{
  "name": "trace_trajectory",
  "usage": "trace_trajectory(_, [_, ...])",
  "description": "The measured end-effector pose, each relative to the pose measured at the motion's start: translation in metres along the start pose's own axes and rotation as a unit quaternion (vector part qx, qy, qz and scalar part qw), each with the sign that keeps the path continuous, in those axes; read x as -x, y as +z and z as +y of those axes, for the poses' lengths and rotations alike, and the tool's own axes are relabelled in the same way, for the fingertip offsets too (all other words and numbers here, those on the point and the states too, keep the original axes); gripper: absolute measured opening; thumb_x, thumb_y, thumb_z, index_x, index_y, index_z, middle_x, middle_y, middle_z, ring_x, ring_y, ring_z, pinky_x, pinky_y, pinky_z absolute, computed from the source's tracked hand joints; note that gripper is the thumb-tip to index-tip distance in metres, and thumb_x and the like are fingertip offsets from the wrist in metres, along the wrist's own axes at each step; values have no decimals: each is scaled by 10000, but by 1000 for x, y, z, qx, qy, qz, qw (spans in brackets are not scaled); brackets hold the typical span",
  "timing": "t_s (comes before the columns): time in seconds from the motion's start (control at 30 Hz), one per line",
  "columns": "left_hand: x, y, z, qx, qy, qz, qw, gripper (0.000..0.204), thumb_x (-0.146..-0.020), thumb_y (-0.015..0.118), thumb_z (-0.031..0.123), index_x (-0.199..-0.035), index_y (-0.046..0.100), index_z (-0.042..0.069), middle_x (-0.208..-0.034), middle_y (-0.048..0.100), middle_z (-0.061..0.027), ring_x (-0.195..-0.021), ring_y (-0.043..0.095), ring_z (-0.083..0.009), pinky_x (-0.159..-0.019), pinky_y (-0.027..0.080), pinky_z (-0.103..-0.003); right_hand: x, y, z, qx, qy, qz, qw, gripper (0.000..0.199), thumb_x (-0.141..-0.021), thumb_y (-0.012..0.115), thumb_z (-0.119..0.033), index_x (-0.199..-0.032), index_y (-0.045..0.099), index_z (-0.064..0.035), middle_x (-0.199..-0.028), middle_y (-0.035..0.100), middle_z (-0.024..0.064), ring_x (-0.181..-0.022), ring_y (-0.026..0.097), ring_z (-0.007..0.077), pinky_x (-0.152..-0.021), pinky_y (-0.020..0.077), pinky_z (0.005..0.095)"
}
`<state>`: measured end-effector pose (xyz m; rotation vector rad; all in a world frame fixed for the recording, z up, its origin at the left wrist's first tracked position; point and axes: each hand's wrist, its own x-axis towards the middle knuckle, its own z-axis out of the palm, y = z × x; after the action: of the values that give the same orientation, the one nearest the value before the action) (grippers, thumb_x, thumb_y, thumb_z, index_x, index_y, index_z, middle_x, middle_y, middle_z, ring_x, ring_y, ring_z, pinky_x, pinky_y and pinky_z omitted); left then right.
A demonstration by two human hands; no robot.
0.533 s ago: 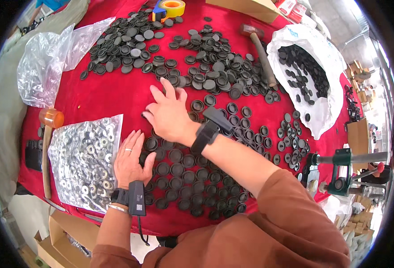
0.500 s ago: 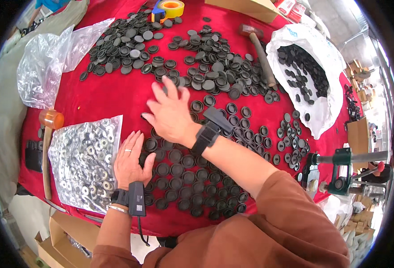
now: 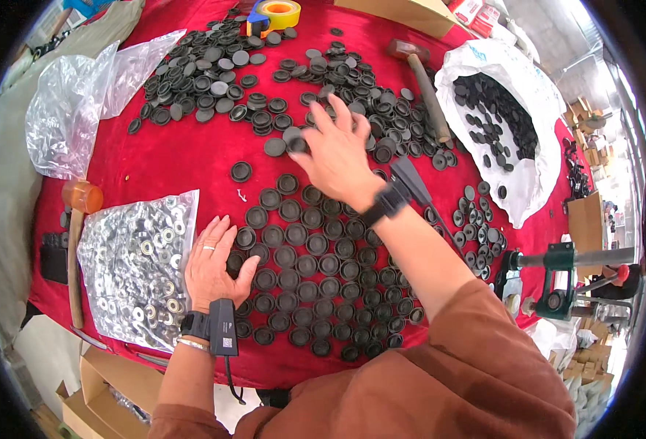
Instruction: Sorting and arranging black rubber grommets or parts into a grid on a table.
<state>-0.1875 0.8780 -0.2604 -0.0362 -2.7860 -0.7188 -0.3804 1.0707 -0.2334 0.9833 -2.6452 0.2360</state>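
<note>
Red cloth-covered table (image 3: 184, 157), strewn with black round caps (image 3: 304, 267).

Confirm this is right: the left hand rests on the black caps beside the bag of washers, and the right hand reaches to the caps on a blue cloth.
Wrong in one point: the cloth is red, not blue, as the head view shows. The left hand does rest on the black caps beside the bag of washers, and the right hand reaches to the caps.

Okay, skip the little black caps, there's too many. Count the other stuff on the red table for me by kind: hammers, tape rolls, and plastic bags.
Hammers: 2 (orange-headed mallet, dark-headed hammer)
Tape rolls: 1 (yellow tape roll)
Plastic bags: 3 (empty clear bag, bag of metal washers, white bag of black caps)
Total: 6
</note>
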Motion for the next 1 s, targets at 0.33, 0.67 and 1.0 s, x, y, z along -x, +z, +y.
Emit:
trace_trajectory(0.33, [-2, 0, 2, 2, 6, -2, 1000, 527, -756, 733, 261, -1196, 587, 10, -1315, 553, -150, -1257, 495, -333, -1048, 398, -441, -17, 27, -12, 71, -82, -14, 994, 272, -767, 696, -321, -973, 702, -143, -1351, 473, 152, -1352, 292, 378, -993, 244, 637])
trace_trajectory(0.67, [-2, -2, 2, 0, 1, -4, 1000, 544, -749, 744, 263, -1206, 581, 19, -1325, 546, -149, -1263, 489, -334, -1049, 397, -439, -19, 16, -3, -23, 34, 48, 998, 313, -819, 666, -345, -1004, 690, -94, -1339, 461, 143, -1357, 270, 367, -991, 265, 609])
trace_trajectory(1.0, [-2, 1, 3, -7, 4, 12, 1000, 535, -729, 761, 288, -1160, 608, 11, -1289, 568, -148, -1231, 516, -330, -1038, 413, -436, -9, 19, 7, -12, -13, 7, 1000, 229, -753, 696, -227, -954, 697, -116, -1295, 504, 111, -1338, 311, 364, -995, 264, 605])
